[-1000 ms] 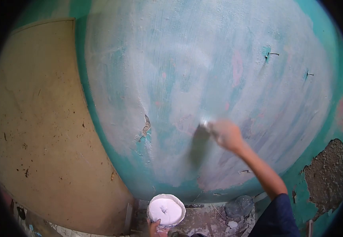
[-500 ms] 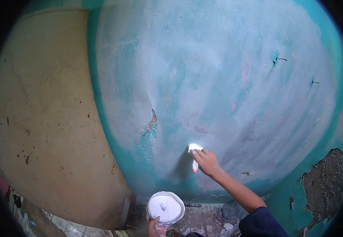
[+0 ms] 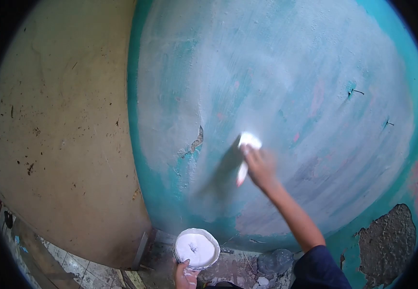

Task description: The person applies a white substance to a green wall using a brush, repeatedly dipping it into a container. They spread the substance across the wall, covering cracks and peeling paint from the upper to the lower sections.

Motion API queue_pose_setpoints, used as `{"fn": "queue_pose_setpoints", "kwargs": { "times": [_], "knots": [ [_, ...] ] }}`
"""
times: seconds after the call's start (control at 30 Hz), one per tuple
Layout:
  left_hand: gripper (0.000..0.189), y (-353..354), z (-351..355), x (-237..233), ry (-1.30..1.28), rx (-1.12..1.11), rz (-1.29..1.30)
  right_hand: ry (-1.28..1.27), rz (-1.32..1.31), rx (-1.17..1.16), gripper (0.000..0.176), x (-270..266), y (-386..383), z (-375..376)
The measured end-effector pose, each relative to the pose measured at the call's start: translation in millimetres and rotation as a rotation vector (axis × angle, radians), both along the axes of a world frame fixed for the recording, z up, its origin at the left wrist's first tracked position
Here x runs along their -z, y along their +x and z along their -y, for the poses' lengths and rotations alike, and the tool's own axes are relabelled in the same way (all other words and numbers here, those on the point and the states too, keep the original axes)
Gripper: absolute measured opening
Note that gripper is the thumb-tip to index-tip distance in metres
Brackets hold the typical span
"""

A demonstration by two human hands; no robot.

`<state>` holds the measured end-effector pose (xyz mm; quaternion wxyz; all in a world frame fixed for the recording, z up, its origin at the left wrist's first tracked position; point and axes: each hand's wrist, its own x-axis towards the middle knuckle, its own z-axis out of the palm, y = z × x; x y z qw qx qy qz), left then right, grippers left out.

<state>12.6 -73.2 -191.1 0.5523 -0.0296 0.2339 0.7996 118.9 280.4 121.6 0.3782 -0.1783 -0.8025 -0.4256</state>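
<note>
My right hand (image 3: 261, 166) is closed round a paint brush (image 3: 250, 140) with white bristles and a reddish handle tip, held against the teal wall (image 3: 170, 120), which has uneven whitish paint over it. Low in the view, my left hand (image 3: 185, 275) holds a round tub (image 3: 197, 248) of white paint from below, with the thumb at its rim. To the left of the brush, a chipped crack (image 3: 197, 137) marks the wall.
A stained tan panel (image 3: 69, 144) stands at the left. Two nails (image 3: 356, 91) stick out of the wall at the upper right. Bare rough plaster (image 3: 387, 245) shows at the lower right. Rubble (image 3: 263, 280) and a greyish plastic-like object (image 3: 275, 261) lie on the floor.
My right hand has moved the brush up the wall and slightly right. The view has shifted, and my left hand still holds the tub.
</note>
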Motion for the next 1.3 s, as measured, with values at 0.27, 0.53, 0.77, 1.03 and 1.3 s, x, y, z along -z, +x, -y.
{"fn": "queue_pose_setpoints", "kwargs": {
  "times": [0.27, 0.53, 0.77, 1.03, 1.3],
  "knots": [
    [0.032, -3, 6, -57, -0.145, -0.072, -0.005, -0.538, 0.063, -0.085, 0.039, 72, -5, 30],
    [0.03, -7, 6, -60, -0.153, 0.008, 0.109, -0.387, -0.338, -0.192, 0.028, -191, 42, 6],
    [0.038, 13, -7, -85, -0.147, -0.017, -0.071, 0.231, -0.033, 0.002, 0.05, -160, 23, -11],
    [0.046, 15, -3, -78, -0.145, 0.046, -0.002, -0.167, 0.247, -0.043, 0.041, 40, 3, 25],
    [0.036, 3, 3, 25, 0.021, 0.001, -0.005, -0.338, -0.242, -0.287, 0.036, -156, -2, 2]
  ]
}}
